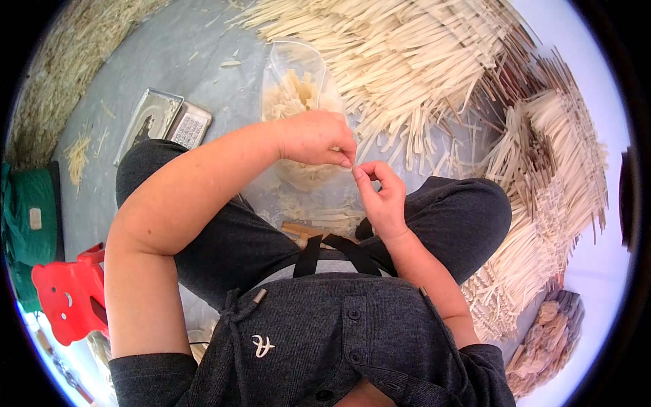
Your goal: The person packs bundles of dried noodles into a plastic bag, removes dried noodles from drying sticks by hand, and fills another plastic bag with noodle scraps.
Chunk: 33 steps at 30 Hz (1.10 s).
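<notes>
My left hand reaches across, its thumb and fingers pinched together, over a clear plastic bag. Inside the bag lie pale, flat dried strips. My right hand comes up from the other side with thumb and forefinger pinched, its fingertips almost touching those of the left. Whatever is between the fingertips is too small to make out. The bag stands on the floor between my crossed legs, partly hidden by my left forearm and hand.
Long pale strips lie in a large heap ahead and right. A weighing scale with a metal pan stands left, near a red stool and a green bag. A brown bundle sits lower right.
</notes>
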Each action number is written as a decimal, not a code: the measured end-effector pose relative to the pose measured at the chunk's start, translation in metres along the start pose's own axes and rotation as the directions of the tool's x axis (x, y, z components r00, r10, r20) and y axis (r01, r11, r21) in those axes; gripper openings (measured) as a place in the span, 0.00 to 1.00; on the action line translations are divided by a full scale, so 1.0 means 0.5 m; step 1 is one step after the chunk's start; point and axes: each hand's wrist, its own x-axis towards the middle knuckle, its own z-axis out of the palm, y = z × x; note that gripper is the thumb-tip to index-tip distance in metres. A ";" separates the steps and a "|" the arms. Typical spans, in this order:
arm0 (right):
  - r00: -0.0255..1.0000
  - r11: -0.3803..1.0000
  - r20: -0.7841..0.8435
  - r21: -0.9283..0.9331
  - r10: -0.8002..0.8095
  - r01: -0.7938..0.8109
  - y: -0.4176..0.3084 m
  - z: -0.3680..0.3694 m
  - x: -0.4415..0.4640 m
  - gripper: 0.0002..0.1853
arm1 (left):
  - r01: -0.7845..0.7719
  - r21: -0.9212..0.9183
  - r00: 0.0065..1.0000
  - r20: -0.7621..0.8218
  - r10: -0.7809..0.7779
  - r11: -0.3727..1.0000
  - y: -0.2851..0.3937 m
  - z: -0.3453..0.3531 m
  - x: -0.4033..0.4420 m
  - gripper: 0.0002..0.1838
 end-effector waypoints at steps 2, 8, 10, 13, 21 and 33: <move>1.000 1.000 -0.001 0.006 0.017 -0.017 -0.001 0.000 0.000 0.05 | 0.038 0.008 0.999 0.001 -0.038 0.999 -0.003 -0.005 -0.001 0.07; 0.998 0.998 -0.016 0.021 0.065 -0.065 0.000 0.001 0.004 0.06 | -0.004 0.079 1.000 -0.029 0.006 0.997 -0.003 -0.003 0.001 0.07; 0.996 0.993 -0.014 0.078 0.088 -0.087 0.011 0.003 0.003 0.06 | -0.001 0.076 0.999 -0.045 0.005 0.997 -0.001 -0.002 -0.002 0.08; 0.994 0.990 -0.009 0.087 0.113 -0.112 0.014 -0.001 0.001 0.07 | 0.053 0.043 0.998 -0.027 -0.052 0.998 -0.001 -0.006 -0.007 0.08; 0.996 0.994 -0.001 0.074 0.085 -0.085 0.006 -0.003 0.006 0.07 | 0.111 -0.085 0.994 -0.002 -0.112 0.990 -0.017 -0.008 -0.013 0.06; 0.993 0.987 0.000 0.113 0.115 -0.114 0.016 -0.006 0.006 0.06 | 0.067 0.207 0.998 0.004 -0.070 0.976 -0.048 -0.045 -0.026 0.05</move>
